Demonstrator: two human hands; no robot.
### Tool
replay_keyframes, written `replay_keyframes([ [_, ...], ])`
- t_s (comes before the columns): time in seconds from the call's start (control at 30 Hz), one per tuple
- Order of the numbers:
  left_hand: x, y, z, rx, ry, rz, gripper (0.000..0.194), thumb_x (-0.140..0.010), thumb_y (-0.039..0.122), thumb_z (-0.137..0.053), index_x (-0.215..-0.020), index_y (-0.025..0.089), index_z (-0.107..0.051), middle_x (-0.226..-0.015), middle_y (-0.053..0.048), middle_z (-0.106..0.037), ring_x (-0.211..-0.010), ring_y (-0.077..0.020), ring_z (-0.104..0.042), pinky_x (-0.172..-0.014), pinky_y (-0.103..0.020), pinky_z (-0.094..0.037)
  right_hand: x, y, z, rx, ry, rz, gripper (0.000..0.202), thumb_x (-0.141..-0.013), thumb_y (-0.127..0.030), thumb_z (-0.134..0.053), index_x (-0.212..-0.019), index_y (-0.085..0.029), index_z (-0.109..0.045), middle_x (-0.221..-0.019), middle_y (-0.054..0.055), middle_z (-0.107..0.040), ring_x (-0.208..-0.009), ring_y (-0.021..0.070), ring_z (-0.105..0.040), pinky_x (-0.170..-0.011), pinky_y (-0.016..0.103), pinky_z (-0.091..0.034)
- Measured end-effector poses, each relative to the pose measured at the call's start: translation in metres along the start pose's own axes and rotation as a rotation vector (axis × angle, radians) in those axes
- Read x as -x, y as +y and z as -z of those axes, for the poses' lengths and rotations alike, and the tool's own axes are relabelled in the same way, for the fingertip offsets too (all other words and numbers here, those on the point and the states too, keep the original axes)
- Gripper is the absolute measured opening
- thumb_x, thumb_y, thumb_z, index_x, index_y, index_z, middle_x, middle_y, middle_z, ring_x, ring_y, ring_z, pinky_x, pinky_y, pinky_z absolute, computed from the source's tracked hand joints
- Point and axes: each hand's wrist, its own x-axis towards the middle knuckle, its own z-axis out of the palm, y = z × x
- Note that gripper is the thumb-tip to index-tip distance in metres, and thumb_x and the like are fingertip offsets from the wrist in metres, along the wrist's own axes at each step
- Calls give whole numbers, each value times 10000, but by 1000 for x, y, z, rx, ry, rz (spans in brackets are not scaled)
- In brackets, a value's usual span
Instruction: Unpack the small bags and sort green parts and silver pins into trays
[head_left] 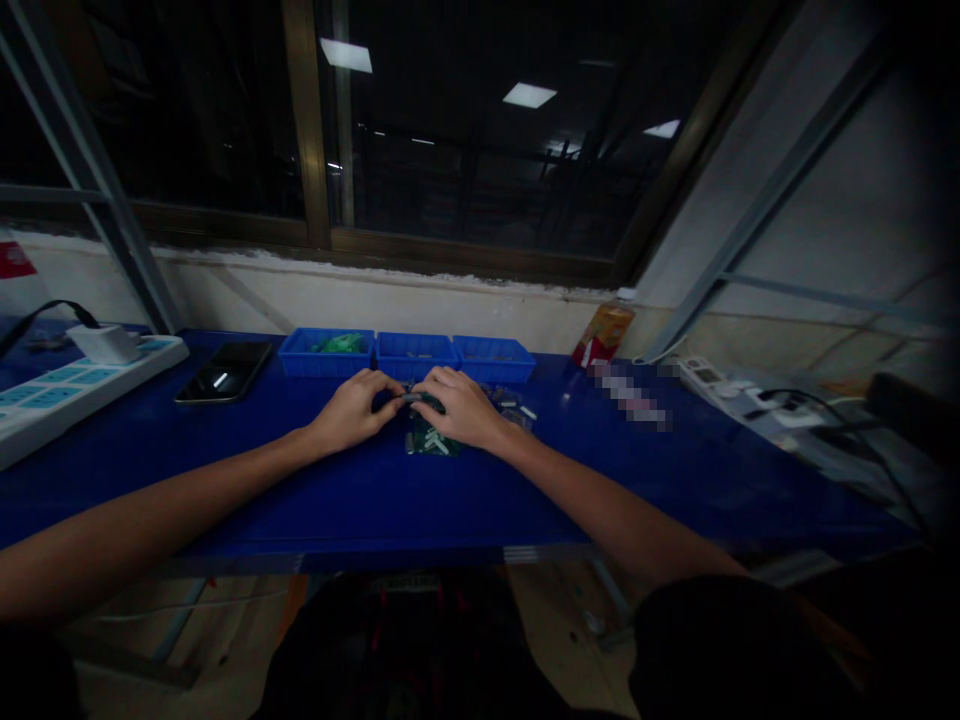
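Between my two hands is a small grey bar-shaped piece [412, 397], pinched from both ends. My left hand [356, 408] grips its left end with thumb and forefinger. On the other end close the thumb and fingers of my right hand [457, 405]. Just below lies a dark green patch with several small pale strips [433, 440] on it, partly covered by my right hand. More small grey and clear pieces [514, 403] lie scattered to the right of that hand. What exactly the held piece is, I cannot make out.
Three blue bins stand at the back: one with green pieces [341, 343], a middle bin [416, 366] and a right bin [495, 369]. A phone [225, 372] and a power strip [90, 375] lie left. A bottle [604, 332] and another power strip [739, 397] are right.
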Motion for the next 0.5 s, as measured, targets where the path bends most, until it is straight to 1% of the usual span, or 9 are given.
replay_keyframes([
  [0.1,0,3,1,17,39,-14,196,-846,290,-484,-895,151,-612,-871,-55,-667,-827,-183,-585,-770,-327,-446,0,-2,0,12,21,-4,207,-871,-328,-467,-932,-177,-595,-857,54,-569,-824,169,-500,-713,298,-363],
  [0.23,1,2,2,-33,41,-52,220,-856,279,-481,-954,149,-629,-900,-58,-675,-842,-187,-583,-769,-328,-447,1,-1,-1,-12,59,-24,200,-866,-326,-476,-914,-171,-593,-848,53,-582,-821,170,-512,-711,299,-367],
  [0.4,2,-1,1,-103,52,-103,243,-865,294,-485,-991,160,-644,-845,-53,-682,-780,-186,-577,-717,-317,-454,1,-2,-4,-59,95,-42,209,-871,-313,-466,-928,-154,-591,-843,56,-597,-801,164,-528,-704,290,-383],
  [0.5,2,-4,1,-108,79,-135,242,-872,297,-483,-992,171,-652,-843,-46,-688,-765,-176,-579,-719,-310,-456,0,-3,-5,-86,101,-39,202,-875,-307,-460,-920,-157,-588,-830,53,-597,-783,158,-528,-697,284,-386],
])
